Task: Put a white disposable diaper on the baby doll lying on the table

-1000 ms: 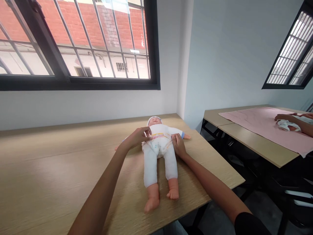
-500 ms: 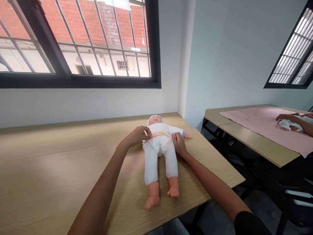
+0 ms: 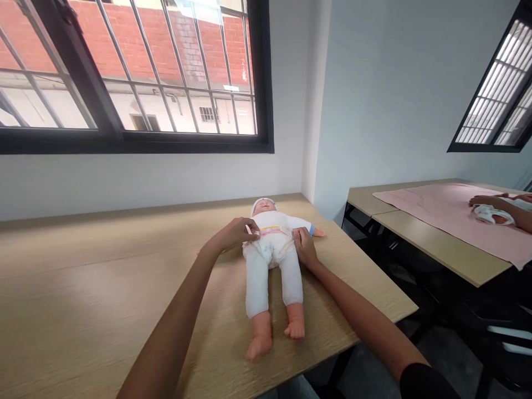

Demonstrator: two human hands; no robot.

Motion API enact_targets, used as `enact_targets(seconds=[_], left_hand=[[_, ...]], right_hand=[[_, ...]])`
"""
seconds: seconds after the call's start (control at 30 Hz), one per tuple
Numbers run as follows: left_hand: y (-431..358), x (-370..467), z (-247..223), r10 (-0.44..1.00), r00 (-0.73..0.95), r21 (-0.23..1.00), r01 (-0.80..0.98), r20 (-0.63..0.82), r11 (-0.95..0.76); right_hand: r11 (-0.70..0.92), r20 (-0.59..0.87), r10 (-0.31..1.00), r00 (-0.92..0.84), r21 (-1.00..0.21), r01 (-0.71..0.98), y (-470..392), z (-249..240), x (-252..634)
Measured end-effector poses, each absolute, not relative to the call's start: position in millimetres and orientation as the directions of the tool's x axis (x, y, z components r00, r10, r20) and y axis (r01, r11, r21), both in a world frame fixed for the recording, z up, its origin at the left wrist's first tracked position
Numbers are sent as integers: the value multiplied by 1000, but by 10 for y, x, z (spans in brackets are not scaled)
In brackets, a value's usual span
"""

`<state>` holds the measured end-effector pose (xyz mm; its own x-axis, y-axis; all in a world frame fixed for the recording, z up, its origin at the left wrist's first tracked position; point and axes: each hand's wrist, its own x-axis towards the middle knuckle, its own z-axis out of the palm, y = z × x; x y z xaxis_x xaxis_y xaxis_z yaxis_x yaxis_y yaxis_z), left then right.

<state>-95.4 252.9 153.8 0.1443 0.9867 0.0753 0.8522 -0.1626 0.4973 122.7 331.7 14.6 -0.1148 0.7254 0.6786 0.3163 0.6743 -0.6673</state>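
A baby doll in white clothing and a white cap lies on its back on the wooden table, its bare feet toward me. Around its hips is a white diaper with a coloured band across the waist. My left hand pinches the diaper's waist edge on the left side, thumb and fingers together. On the opposite side, my right hand has its fingers curled on the diaper's other waist edge, against the doll's hip. The doll's arm on the left is mostly hidden behind my left hand.
The wooden table ends at a front edge near me and a right edge. Across a gap stands a second table with a pink cloth, where another person's hand rests by a white-wrapped doll. A barred window is ahead.
Both hands stay at the diaper's sides, with the left hand's fingers shifting only slightly. The whole view has moved a little, so things sit slightly lower in the picture.
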Motion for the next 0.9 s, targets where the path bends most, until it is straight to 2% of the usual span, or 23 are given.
enact_targets(seconds=[0.9], left_hand=[[2524, -960, 1578, 984, 154, 471, 864, 93, -180]], right_hand=[[677, 681, 722, -121, -660, 326, 3327, 137, 1232]])
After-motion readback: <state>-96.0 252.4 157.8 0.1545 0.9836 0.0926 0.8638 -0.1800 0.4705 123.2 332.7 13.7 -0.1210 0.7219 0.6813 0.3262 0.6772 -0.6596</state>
